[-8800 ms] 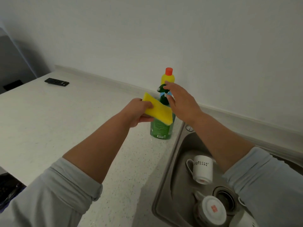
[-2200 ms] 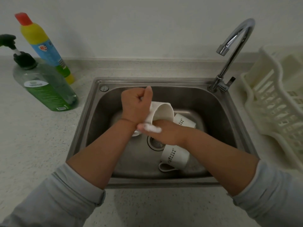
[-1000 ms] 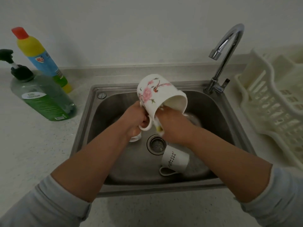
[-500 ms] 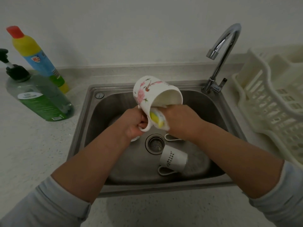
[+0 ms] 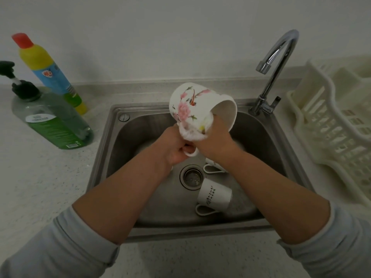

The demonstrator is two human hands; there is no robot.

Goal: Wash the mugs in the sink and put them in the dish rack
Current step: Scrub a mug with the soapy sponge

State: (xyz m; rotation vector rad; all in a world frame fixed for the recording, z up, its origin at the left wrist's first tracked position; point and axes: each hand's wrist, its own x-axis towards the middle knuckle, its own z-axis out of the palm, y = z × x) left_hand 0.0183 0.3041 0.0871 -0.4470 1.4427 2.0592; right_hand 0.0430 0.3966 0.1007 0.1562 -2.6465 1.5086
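Note:
A white mug with pink flowers (image 5: 192,106) is held tilted above the steel sink (image 5: 128,141), mouth facing right. My left hand (image 5: 174,146) grips its handle from below. My right hand (image 5: 214,137) presses a foamy sponge (image 5: 192,133) against the mug's lower side and rim; only a sliver of yellow shows through the suds. A white mug with black lettering (image 5: 213,197) lies on its side in the basin by the drain (image 5: 190,177). Another white mug (image 5: 212,167) lies partly hidden under my right wrist.
A cream plastic dish rack (image 5: 329,141) stands on the counter right of the sink. The chrome tap (image 5: 275,67) arches over the back right corner. A green soap pump bottle (image 5: 52,117) and a yellow-and-blue cleaner bottle (image 5: 50,73) stand at the left.
The sponge slid along the mug's lower side towards its rim and foam has spread over it. The mug tipped slightly further up and right. The mugs in the basin stayed put.

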